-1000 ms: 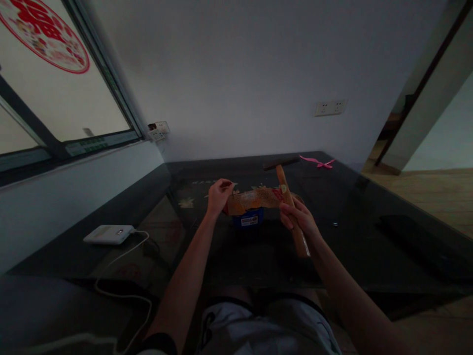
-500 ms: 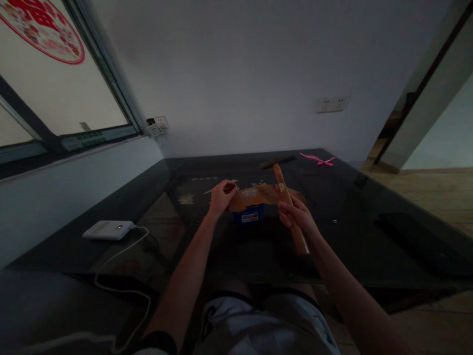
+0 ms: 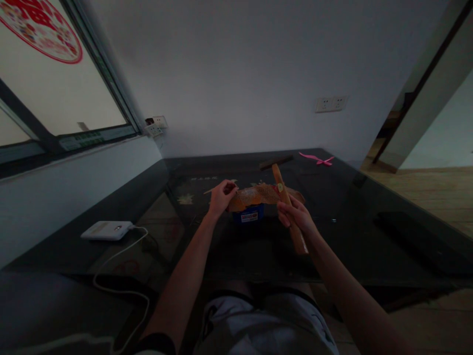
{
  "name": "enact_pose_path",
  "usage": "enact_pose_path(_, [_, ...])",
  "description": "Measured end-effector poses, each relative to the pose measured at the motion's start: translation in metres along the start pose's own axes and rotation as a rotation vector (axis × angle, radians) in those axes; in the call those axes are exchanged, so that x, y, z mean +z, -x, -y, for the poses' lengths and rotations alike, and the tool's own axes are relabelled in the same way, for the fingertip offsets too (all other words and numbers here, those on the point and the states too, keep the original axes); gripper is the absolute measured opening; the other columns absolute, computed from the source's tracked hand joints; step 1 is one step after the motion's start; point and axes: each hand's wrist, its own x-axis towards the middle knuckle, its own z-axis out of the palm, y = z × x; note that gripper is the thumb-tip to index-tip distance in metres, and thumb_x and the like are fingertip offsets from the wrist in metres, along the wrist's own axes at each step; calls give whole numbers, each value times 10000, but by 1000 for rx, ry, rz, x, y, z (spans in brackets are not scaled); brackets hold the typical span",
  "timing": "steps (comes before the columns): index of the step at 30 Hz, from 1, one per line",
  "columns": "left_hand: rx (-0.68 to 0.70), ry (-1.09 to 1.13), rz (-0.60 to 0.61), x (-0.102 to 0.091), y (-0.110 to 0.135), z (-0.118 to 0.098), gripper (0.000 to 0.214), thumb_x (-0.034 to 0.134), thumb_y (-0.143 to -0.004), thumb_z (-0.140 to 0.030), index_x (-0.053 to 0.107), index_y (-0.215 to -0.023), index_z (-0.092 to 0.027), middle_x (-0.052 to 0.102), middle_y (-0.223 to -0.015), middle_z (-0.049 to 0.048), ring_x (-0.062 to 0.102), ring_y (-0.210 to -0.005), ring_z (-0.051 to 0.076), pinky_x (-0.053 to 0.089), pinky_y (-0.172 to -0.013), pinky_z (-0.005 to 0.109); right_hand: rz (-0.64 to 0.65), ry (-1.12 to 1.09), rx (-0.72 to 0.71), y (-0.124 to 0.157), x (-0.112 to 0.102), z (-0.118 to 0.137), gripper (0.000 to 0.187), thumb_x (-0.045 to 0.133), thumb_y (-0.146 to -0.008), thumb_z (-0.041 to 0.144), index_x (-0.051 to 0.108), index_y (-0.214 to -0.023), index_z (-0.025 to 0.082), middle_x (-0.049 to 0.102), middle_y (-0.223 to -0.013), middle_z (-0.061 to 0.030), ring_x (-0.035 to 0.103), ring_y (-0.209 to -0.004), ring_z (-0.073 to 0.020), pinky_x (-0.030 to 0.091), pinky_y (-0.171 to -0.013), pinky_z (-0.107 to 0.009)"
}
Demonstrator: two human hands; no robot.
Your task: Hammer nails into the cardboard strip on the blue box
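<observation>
A hammer [image 3: 278, 176] with a wooden handle and a dark head is in my right hand [image 3: 296, 215], fingers wrapped round the middle of the handle. Its head points away from me, above the table. Across a blue container [image 3: 249, 215] with a white label lies a brownish-orange curved piece [image 3: 254, 195], which passes behind the hammer handle. My left hand [image 3: 222, 195] is at the left end of this piece, thumb and fingers pinched together. What it pinches is too small to make out. A thin stick [image 3: 209, 190] shows just left of that hand.
The dark glossy table [image 3: 258, 261] meets a wall at the back. A white power bank [image 3: 107, 230] with a cable [image 3: 121, 251] lies at the left. At the far right is a pink ribbon [image 3: 324, 161]; a flat black object [image 3: 417, 239] lies at the right.
Almost nothing differs. The whole view has shifted very slightly; both hands, the hammer and the orange piece keep their places.
</observation>
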Motion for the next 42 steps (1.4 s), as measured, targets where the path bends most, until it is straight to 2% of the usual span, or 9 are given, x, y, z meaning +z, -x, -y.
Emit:
enact_pose_path(6, [4, 8, 45, 0, 1, 0, 77, 584, -769, -221, 598, -825, -170, 649, -795, 25, 620, -716, 129, 502, -679, 251, 22, 39, 6, 0, 0, -1, 531, 660, -699, 316, 443, -1165, 182, 450, -511, 110, 376, -289, -48, 218, -305, -191])
enact_pose_path(12, [-1, -1, 64, 0, 2, 0, 64, 578, -763, -193, 599, -812, -157, 646, -784, 26, 625, -717, 133, 506, -695, 264, 79, 106, 20, -1, 4, 1, 430, 633, -726, 305, 471, -1101, 171, 492, -537, 90, 392, -288, -44, 222, -297, -180])
enact_pose_path(15, [-7, -1, 67, 0, 2, -2, 51, 572, -762, -180, 599, -799, -158, 648, -777, 23, 629, -720, 137, 508, -701, 269, 121, 200, 63, -5, 10, 14, 468, 625, -732, 284, 468, -1155, 164, 475, -506, 95, 378, -280, -50, 225, -280, -180])
enact_pose_path(20, [-22, 10, 57, 1, 2, 0, 70, 580, -759, -188, 604, -821, -166, 656, -784, 29, 635, -725, 150, 515, -705, 290, 196, 423, 85, -14, 19, 50, 428, 615, -737, 250, 543, -1144, 137, 492, -532, 73, 368, -300, -40, 288, -270, -176])
enact_pose_path(25, [-34, 28, 58, 2, 2, 4, 72, 586, -756, -182, 617, -819, -165, 669, -793, 42, 642, -745, 167, 515, -723, 311, 272, 515, 144, -8, 25, 71, 434, 612, -742, 229, 561, -1167, 157, 472, -551, 74, 383, -326, -41, 324, -273, -163])
enact_pose_path(32, [-46, -9, 49, 1, 2, 9, 75, 604, -759, -211, 635, -806, -162, 678, -772, 49, 642, -727, 180, 510, -694, 315, 349, 612, 185, 0, 36, 75, 383, 590, -758, 204, 601, -1140, 179, 489, -561, 70, 385, -317, -30, 322, -274, -149])
enact_pose_path(42, [-50, 8, 43, 2, 2, 8, 63, 607, -758, -202, 641, -801, -171, 689, -778, 45, 647, -714, 173, 513, -698, 310, 314, 614, 157, 0, 38, 81, 442, 593, -759, 195, 567, -1199, 171, 509, -551, 64, 406, -311, -40, 350, -267, -150])
